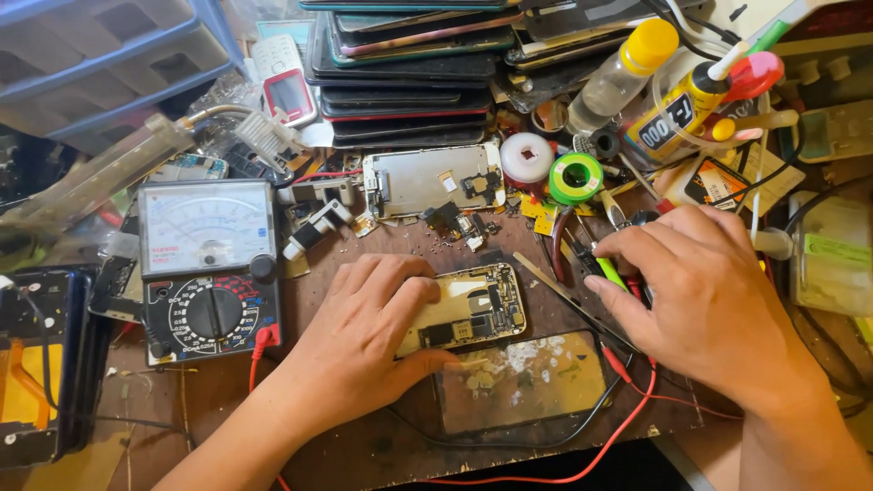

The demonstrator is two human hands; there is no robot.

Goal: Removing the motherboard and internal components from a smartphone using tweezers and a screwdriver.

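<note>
Pressed flat, the left hand point(364, 336) lies over the left end of an opened phone body point(473, 309), its fingers spread across the top edge and its thumb along the lower edge, so the phone is pinned between them against the wooden bench point(382, 445) rather than lifted. The exposed circuit board and metal shields of the phone stick out to the right of the fingertips, uncovered. Just below the phone, touching the thumb's tip, lies a cracked glass screen panel point(523, 382) with white shattered patches. The right hand point(705, 300) hovers well to the right of the phone, fingers curled downward over a green-handled tool point(611, 273) and a pair of pliers point(564, 250); whether it actually grips either one cannot be told, since the fingers hide the contact. Metal tweezers point(555, 286) lie between the phone and that hand. Red test leads point(627, 400) run under the right wrist toward an analogue multimeter point(209, 268) standing left of the left hand. Farther back sit a second stripped phone frame point(427, 179), a green tape roll point(576, 177) and a stack of phones point(409, 73).
</note>
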